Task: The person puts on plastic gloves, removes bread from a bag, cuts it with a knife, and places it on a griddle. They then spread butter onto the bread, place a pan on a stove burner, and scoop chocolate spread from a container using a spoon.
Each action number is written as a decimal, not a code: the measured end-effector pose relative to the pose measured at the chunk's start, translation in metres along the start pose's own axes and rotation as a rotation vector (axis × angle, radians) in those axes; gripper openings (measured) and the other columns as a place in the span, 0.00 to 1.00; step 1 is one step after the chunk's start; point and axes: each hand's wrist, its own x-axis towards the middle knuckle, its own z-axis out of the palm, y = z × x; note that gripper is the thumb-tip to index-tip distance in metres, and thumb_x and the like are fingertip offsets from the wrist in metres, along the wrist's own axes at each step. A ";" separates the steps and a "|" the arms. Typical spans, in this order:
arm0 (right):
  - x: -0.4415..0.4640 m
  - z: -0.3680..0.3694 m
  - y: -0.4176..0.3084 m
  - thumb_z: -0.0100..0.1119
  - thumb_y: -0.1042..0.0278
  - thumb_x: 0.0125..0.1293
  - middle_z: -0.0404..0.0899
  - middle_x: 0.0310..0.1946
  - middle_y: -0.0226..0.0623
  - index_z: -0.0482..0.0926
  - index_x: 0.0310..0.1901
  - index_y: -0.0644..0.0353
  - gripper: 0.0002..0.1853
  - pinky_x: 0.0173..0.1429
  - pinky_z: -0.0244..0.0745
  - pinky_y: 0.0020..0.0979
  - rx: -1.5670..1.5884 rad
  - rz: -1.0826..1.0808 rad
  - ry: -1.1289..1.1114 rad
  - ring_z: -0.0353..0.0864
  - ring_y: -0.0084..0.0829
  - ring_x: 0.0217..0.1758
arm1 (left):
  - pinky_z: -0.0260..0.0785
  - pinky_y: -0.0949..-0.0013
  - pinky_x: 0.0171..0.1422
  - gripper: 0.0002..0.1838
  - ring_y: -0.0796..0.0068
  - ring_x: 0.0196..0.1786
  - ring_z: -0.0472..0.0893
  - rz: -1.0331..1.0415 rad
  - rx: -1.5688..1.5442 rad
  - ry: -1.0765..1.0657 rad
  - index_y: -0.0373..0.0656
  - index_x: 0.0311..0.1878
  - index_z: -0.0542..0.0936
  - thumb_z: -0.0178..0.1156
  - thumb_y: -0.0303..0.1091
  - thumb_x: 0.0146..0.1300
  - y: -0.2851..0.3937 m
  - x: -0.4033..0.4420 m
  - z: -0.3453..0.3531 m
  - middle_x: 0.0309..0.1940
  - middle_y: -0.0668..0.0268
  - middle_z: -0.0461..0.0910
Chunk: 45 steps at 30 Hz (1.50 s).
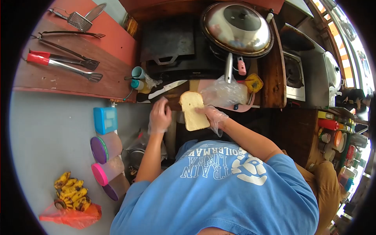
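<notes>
A slice of white bread (193, 111) is held upright in my right hand (214, 117), which wears a clear plastic glove. The thumb lies over the slice's face, and the other fingers are mostly hidden behind it. To the left of the bread is my left hand (159, 116), also gloved. Its fingers are slightly bent and a little blurred, the thumb stands apart, and nothing shows in it. Just beyond that hand lies a knife (167, 88) with a wide blade. A clear plastic bag (223, 94) rests on a pink board (246, 107) beyond my right hand.
A lidded pan (238, 29) and a black griddle (167, 39) stand at the back. Tongs (66, 64) and a grater (79, 21) hang on the left. Lidded containers (105, 145) and bananas (72, 192) are lower left. A yellow sponge-like item (253, 83) sits by the wooden side panel (279, 62).
</notes>
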 end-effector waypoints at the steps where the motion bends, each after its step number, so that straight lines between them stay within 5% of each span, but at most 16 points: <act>1: 0.007 0.001 -0.001 0.64 0.66 0.71 0.84 0.55 0.45 0.75 0.62 0.69 0.23 0.61 0.83 0.42 -0.002 0.004 0.011 0.87 0.38 0.54 | 0.71 0.53 0.68 0.21 0.47 0.61 0.78 -0.061 0.159 -0.063 0.36 0.59 0.76 0.60 0.25 0.61 -0.037 0.006 0.021 0.59 0.49 0.79; 6: 0.040 0.048 -0.016 0.62 0.64 0.62 0.83 0.55 0.46 0.74 0.63 0.68 0.28 0.65 0.80 0.44 0.040 0.105 -0.069 0.86 0.42 0.55 | 0.74 0.57 0.60 0.15 0.52 0.54 0.80 -0.179 0.486 -0.416 0.41 0.56 0.78 0.54 0.29 0.67 -0.129 0.045 0.075 0.45 0.54 0.80; 7: 0.048 0.061 -0.021 0.62 0.62 0.59 0.83 0.55 0.47 0.74 0.63 0.67 0.30 0.65 0.79 0.45 0.084 0.131 -0.139 0.85 0.43 0.56 | 0.76 0.53 0.58 0.13 0.48 0.52 0.82 -0.157 0.358 -0.409 0.39 0.51 0.79 0.55 0.35 0.68 -0.149 0.046 0.086 0.46 0.52 0.82; 9: 0.070 0.087 -0.035 0.59 0.62 0.54 0.82 0.57 0.50 0.73 0.64 0.70 0.34 0.66 0.78 0.48 0.074 0.120 -0.128 0.85 0.47 0.55 | 0.77 0.47 0.55 0.17 0.43 0.52 0.83 -0.740 -0.692 -0.065 0.37 0.47 0.81 0.57 0.43 0.67 -0.229 0.005 0.158 0.45 0.47 0.83; 10: 0.077 0.099 -0.047 0.58 0.63 0.53 0.83 0.56 0.51 0.74 0.63 0.70 0.33 0.66 0.78 0.48 0.169 0.082 -0.204 0.85 0.47 0.54 | 0.77 0.44 0.55 0.19 0.40 0.53 0.83 -0.593 -0.086 -0.391 0.38 0.45 0.83 0.59 0.46 0.65 -0.170 0.033 0.095 0.46 0.43 0.84; 15: 0.116 0.106 -0.111 0.56 0.65 0.47 0.84 0.50 0.47 0.77 0.58 0.67 0.32 0.61 0.81 0.50 0.439 -0.180 -0.366 0.85 0.48 0.51 | 0.75 0.42 0.55 0.10 0.35 0.48 0.81 -0.510 -0.073 -0.676 0.41 0.39 0.85 0.58 0.34 0.59 -0.120 0.033 0.036 0.41 0.41 0.83; 18: 0.115 0.101 -0.143 0.56 0.64 0.45 0.86 0.43 0.46 0.78 0.58 0.63 0.33 0.51 0.84 0.52 0.481 -0.363 -0.281 0.87 0.49 0.43 | 0.78 0.46 0.39 0.08 0.44 0.34 0.85 -0.314 -0.059 -0.497 0.41 0.38 0.84 0.59 0.32 0.61 -0.116 0.022 0.027 0.35 0.47 0.86; 20: 0.125 0.101 -0.158 0.55 0.63 0.45 0.85 0.40 0.45 0.78 0.58 0.65 0.34 0.41 0.85 0.49 0.416 -0.458 -0.273 0.86 0.46 0.37 | 0.72 0.63 0.21 0.06 0.67 0.21 0.81 -0.977 -0.904 -0.321 0.43 0.41 0.83 0.62 0.33 0.65 -0.072 0.060 -0.019 0.32 0.57 0.86; 22: 0.143 0.107 -0.170 0.54 0.63 0.47 0.84 0.40 0.45 0.77 0.58 0.67 0.33 0.40 0.85 0.46 0.328 -0.520 -0.184 0.86 0.45 0.36 | 0.61 0.78 0.15 0.09 0.84 0.17 0.75 -1.001 -1.169 -0.057 0.42 0.42 0.81 0.65 0.38 0.67 -0.045 0.122 -0.047 0.30 0.64 0.85; 25: 0.163 0.150 -0.180 0.52 0.58 0.58 0.84 0.41 0.45 0.78 0.53 0.68 0.25 0.47 0.85 0.42 0.166 -0.577 0.019 0.86 0.43 0.39 | 0.62 0.75 0.17 0.28 0.79 0.17 0.75 -0.879 -1.121 0.009 0.37 0.54 0.82 0.68 0.54 0.66 -0.042 0.210 -0.059 0.42 0.59 0.85; 27: 0.198 0.150 -0.198 0.51 0.54 0.63 0.84 0.42 0.45 0.78 0.52 0.66 0.25 0.49 0.82 0.41 0.114 -0.534 0.055 0.85 0.41 0.41 | 0.62 0.74 0.17 0.23 0.79 0.15 0.74 -0.786 -1.106 -0.017 0.36 0.44 0.86 0.71 0.50 0.64 -0.057 0.251 -0.050 0.23 0.66 0.82; 29: 0.199 0.173 -0.217 0.47 0.49 0.68 0.84 0.42 0.44 0.78 0.53 0.66 0.26 0.51 0.78 0.39 0.018 -0.474 0.073 0.84 0.40 0.42 | 0.65 0.76 0.19 0.17 0.79 0.17 0.76 -0.712 -0.986 0.001 0.37 0.43 0.88 0.71 0.43 0.63 -0.055 0.279 -0.051 0.24 0.67 0.82; 31: 0.219 0.161 -0.232 0.42 0.45 0.73 0.83 0.45 0.50 0.77 0.56 0.64 0.29 0.60 0.75 0.44 -0.658 -0.725 0.456 0.83 0.42 0.50 | 0.69 0.74 0.23 0.14 0.77 0.19 0.79 -0.644 -0.934 0.047 0.38 0.43 0.88 0.71 0.39 0.61 -0.063 0.296 -0.043 0.24 0.65 0.83; 34: 0.217 0.160 -0.230 0.44 0.43 0.74 0.82 0.49 0.59 0.78 0.56 0.65 0.30 0.61 0.73 0.46 -1.058 -1.161 0.639 0.83 0.48 0.52 | 0.74 0.68 0.31 0.12 0.70 0.24 0.83 -0.477 -0.748 0.166 0.38 0.41 0.89 0.69 0.35 0.58 -0.084 0.312 -0.008 0.25 0.58 0.85; 39: 0.210 0.155 -0.227 0.57 0.51 0.68 0.83 0.45 0.64 0.83 0.50 0.65 0.23 0.59 0.76 0.47 -1.184 -0.825 0.503 0.83 0.58 0.53 | 0.75 0.53 0.42 0.12 0.45 0.38 0.86 -0.410 -0.439 0.069 0.38 0.37 0.86 0.64 0.37 0.56 -0.102 0.305 0.031 0.31 0.44 0.82; 45: 0.192 0.159 -0.231 0.57 0.59 0.58 0.85 0.38 0.61 0.86 0.46 0.66 0.21 0.53 0.80 0.44 -1.185 -0.861 0.784 0.86 0.57 0.46 | 0.77 0.53 0.47 0.12 0.43 0.41 0.86 -0.537 -0.415 0.083 0.38 0.39 0.87 0.63 0.35 0.56 -0.116 0.299 0.027 0.33 0.45 0.85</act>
